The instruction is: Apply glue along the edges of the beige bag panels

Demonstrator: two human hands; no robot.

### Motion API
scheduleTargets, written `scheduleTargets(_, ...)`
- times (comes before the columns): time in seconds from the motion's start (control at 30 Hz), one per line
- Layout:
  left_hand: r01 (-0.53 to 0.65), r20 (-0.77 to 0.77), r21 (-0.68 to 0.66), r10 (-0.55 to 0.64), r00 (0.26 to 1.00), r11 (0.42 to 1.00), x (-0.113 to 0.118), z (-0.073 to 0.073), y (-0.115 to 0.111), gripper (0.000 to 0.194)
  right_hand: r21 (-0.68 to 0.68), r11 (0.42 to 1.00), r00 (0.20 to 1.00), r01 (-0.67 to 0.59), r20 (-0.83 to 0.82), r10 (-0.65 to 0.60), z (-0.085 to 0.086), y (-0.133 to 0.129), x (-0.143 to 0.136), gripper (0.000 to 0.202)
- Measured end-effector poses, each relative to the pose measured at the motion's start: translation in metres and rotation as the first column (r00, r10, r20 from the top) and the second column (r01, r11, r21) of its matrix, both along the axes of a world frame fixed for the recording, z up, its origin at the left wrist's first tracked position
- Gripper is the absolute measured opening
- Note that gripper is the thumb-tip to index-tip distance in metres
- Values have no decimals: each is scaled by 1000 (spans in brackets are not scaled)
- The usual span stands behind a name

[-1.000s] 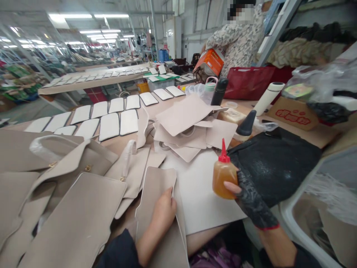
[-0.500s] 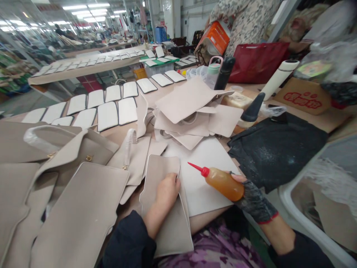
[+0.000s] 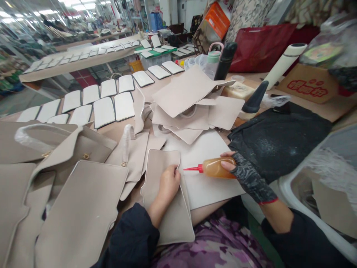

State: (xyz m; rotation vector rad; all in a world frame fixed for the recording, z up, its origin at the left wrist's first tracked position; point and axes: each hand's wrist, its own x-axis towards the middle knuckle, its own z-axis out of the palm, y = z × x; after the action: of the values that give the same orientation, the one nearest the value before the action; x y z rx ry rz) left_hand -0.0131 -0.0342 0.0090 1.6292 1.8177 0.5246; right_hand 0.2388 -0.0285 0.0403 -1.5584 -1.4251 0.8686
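Observation:
My left hand point(image 3: 169, 183) is closed on the right edge of a beige bag panel point(image 3: 174, 219) that lies in front of me, over my lap and the table edge. In my right hand point(image 3: 232, 163), in a dark fingerless glove, is a squeeze bottle point(image 3: 216, 167) of amber liquid, held on its side. Its red nozzle point(image 3: 192, 168) points left, with the tip just right of my left fingers and the panel's edge. Under the bottle is a white board point(image 3: 203, 190). Behind it rises a heap of beige bag pieces point(image 3: 184, 93).
Beige bags with wrapped handles point(image 3: 80, 145) crowd the left side. White dark-edged panels point(image 3: 104, 111) stand in rows beyond. A black cloth point(image 3: 281, 137), a black cone point(image 3: 256, 98), a white tube point(image 3: 287, 65) and a cardboard box point(image 3: 306, 83) are at right, above a white bin point(image 3: 304, 216).
My right hand has swung the bottle up and left, from slanting to nearly level, bringing the nozzle close to my left fingers. The left hand keeps its grip on the panel. The view has tilted slightly down.

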Motion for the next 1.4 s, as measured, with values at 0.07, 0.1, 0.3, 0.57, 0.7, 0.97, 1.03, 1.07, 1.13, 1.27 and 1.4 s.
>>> scheduleTargets(0.07, -17, 32, -26, 18, 999, 1000, 0, -1, 2, 33, 13, 1000, 998, -4, 65, 3, 6, 6, -6, 34)
scheduleTargets(0.1, -22, 47, -36, 24, 999, 999, -1, -2, 2, 32, 15, 1000, 998, -4, 67, 2, 8, 8, -10, 34)
scheduleTargets(0.3, -21, 118, -24, 24, 993, 999, -3, -7, 3, 33, 85, 996, 999, -1, 54, -3, 4, 21, -28, 35)
scheduleTargets(0.57, -38, 127, -18, 40, 991, 999, -3, -11, 4, 33, 150, 986, 978, -73, 202, 42, 17, 32, -24, 34)
scheduleTargets(0.7, -66, 163, -15, 67, 984, 998, -3, -14, 4, 32, 146, 986, 975, -85, 214, 53, 18, 31, -18, 31)
scheduleTargets(0.97, -79, 197, 10, 75, 977, 997, -5, -19, 3, 30, 191, 980, 984, -55, 175, 21, 1, 37, -27, 33)
scheduleTargets(1.03, -81, 199, 15, 76, 977, 997, -5, -19, 3, 30, 205, 977, 983, -66, 183, 28, 1, 39, -29, 33)
scheduleTargets(1.07, -82, 199, 16, 77, 977, 997, -5, -20, 3, 29, 208, 975, 981, -80, 191, 39, 2, 39, -29, 32)
scheduleTargets(1.13, -82, 198, 16, 78, 977, 996, -5, -19, 3, 29, 209, 972, 976, -111, 208, 67, 3, 41, -29, 29)
scheduleTargets(1.27, -87, 198, 15, 82, 977, 996, -5, -18, 2, 29, 197, 971, 978, -132, 184, 96, 1, 46, -27, 25)
scheduleTargets(1.4, -87, 207, 10, 84, 975, 996, -5, -18, 2, 29, 203, 973, 987, -114, 136, 88, -6, 52, -27, 24)
